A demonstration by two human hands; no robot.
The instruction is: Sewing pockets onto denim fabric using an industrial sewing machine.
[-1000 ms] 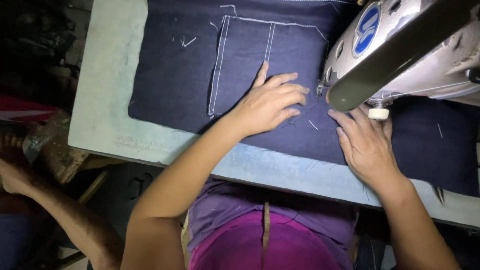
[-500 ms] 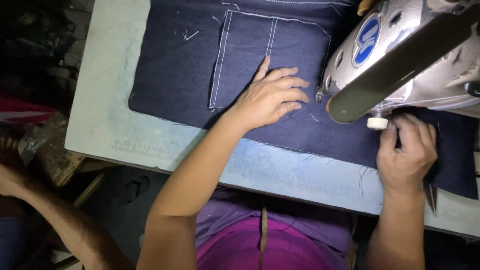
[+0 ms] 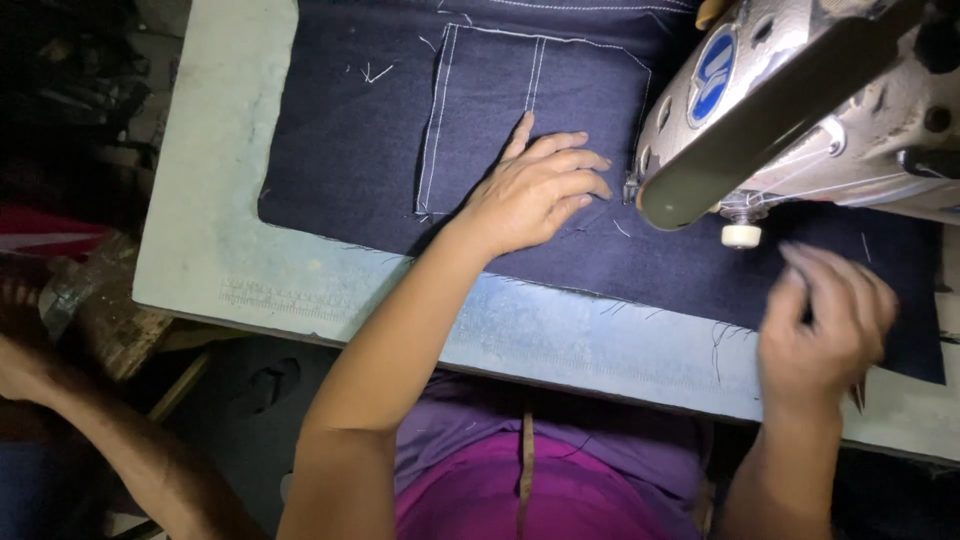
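My left hand (image 3: 535, 190) lies flat with fingers spread on a dark blue denim panel (image 3: 345, 150), over the lower right corner of a pocket patch (image 3: 500, 90) outlined in white stitching. Its fingertips reach close to the needle area of the grey sewing machine head (image 3: 800, 100). My right hand (image 3: 825, 325) hovers blurred over the denim's right end, below the machine, fingers curled inward; whether it holds anything is unclear. A small white knob (image 3: 741, 236) hangs under the machine just left of that hand.
The denim lies on a pale green sewing table (image 3: 200, 240), whose front edge runs in front of my purple shirt. A small dark pointed thing (image 3: 858, 395) shows under my right hand. Another person's arm (image 3: 120, 450) is at lower left in the dark.
My right hand left its flat hold on the denim beside the needle, curled up and drew back to the right and toward me. My left hand stayed pressed on the pocket.
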